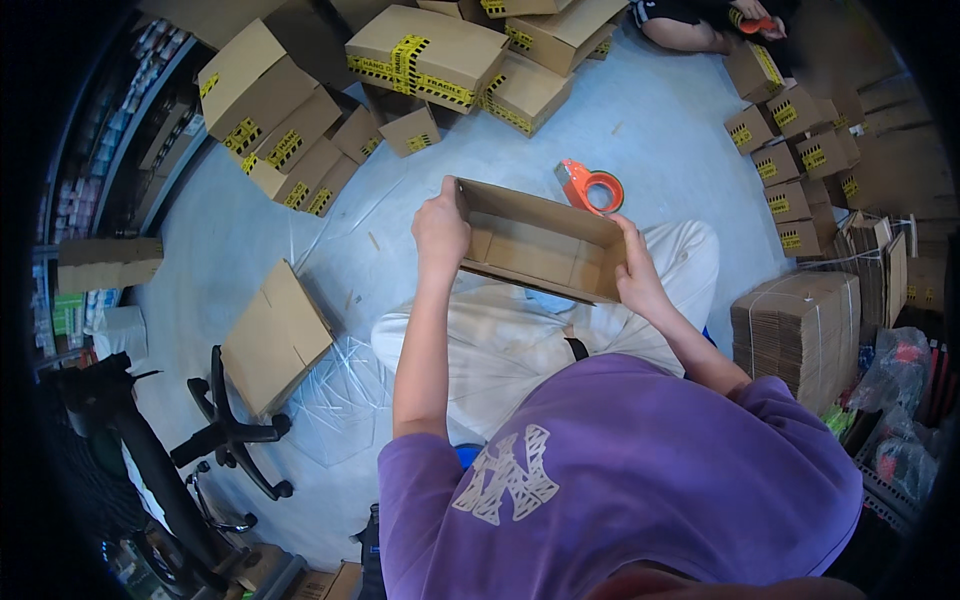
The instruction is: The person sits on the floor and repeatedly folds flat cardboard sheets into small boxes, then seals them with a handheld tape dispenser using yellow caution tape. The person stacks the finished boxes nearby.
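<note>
An open cardboard box (pixel 545 215) is held up over my crossed legs, its hollow inside facing me. My left hand (pixel 441 230) grips the box's left end, with the thumb up near the top corner. At the opposite end my right hand (pixel 640 268) is closed round the right wall. Just beyond the box, an orange tape dispenser (pixel 576 184) with a roll of tape lies on the floor, touched by neither hand.
Taped cartons (pixel 430 45) are piled ahead, with more boxes (pixel 290 120) at left and small boxes (pixel 800 150) at right. Flat cardboard (pixel 275 340) lies left, near a black chair base (pixel 232 432). Tied flattened cartons (pixel 797 330) stand right. Another person's leg (pixel 685 36) shows far right.
</note>
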Demonstrator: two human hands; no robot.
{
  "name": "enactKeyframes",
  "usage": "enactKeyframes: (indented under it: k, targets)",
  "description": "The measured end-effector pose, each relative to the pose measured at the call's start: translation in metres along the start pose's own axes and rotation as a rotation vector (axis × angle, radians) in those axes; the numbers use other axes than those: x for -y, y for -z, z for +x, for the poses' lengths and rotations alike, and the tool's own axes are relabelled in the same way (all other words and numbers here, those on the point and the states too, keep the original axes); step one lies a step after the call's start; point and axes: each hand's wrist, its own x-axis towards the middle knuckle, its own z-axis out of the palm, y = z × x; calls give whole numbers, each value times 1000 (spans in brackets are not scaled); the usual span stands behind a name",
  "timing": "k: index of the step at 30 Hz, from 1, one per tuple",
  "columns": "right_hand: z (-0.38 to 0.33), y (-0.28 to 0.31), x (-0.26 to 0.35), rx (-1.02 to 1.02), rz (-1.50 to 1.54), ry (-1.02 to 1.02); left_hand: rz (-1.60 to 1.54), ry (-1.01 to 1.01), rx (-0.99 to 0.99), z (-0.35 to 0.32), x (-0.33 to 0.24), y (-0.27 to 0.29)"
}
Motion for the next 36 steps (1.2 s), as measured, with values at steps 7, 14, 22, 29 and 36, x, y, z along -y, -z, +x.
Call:
enactKeyframes:
  k: [7, 14, 22, 29, 36]
  targets:
    - [-13, -7, 0, -7, -68, 51, 3, -8, 21, -9, 1, -6]
    - [-20, -13, -4, -13, -99, 76, 29, -15, 54, -10, 0, -7]
    - [193, -29, -1, 40, 846, -275, -144, 154, 25, -32, 59, 14]
    - [384, -118, 24, 63, 1077, -693, -567, 9, -220, -53, 61, 35]
    - [220, -29, 58, 280, 1291, -558, -943, 147, -447, -80, 74, -7]
